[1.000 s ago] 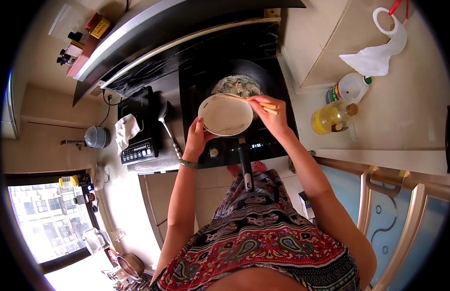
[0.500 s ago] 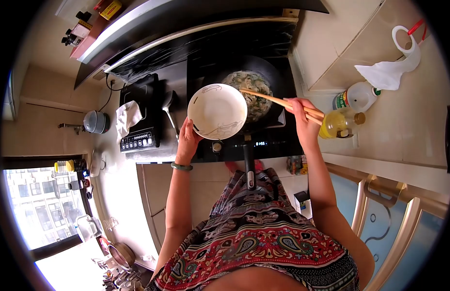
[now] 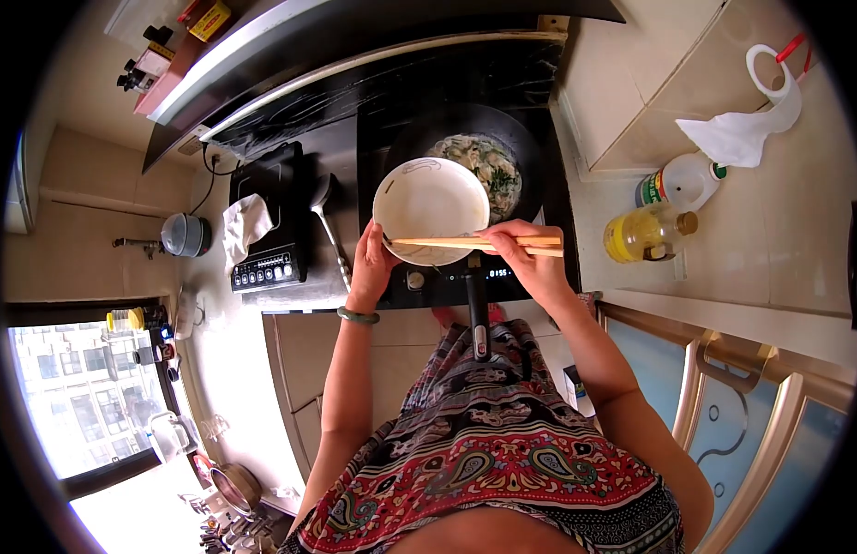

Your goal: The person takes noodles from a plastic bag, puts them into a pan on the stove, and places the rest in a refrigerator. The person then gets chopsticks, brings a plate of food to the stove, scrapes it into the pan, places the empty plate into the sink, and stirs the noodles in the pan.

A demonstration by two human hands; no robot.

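My left hand (image 3: pixel 373 265) grips the left rim of a white bowl (image 3: pixel 428 201), which is tilted so its inside shows, with thin line decoration on the wall. In my right hand (image 3: pixel 530 263) is a pair of wooden chopsticks (image 3: pixel 447 243), pointing left across the near part of the bowl, tips close to my left fingers. Behind the bowl, a dark frying pan (image 3: pixel 528 148) on the black cooktop holds cooked food (image 3: pixel 488 166) with pale pieces and green leaves. Its black handle (image 3: pixel 479 319) points toward me. The bowl hides part of the pan.
Left of the bowl lie a metal ladle (image 3: pixel 329 226) and a portable induction cooker (image 3: pixel 262 222) with a white cloth (image 3: pixel 246 226). An oil bottle (image 3: pixel 645 235), a white jug (image 3: pixel 685 182) and a paper roll (image 3: pixel 761 120) are at the right. A range hood (image 3: pixel 373 46) hangs above.
My right hand has moved left and down, bringing the chopsticks from over the pan to across the bowl. The bowl has shifted slightly right.
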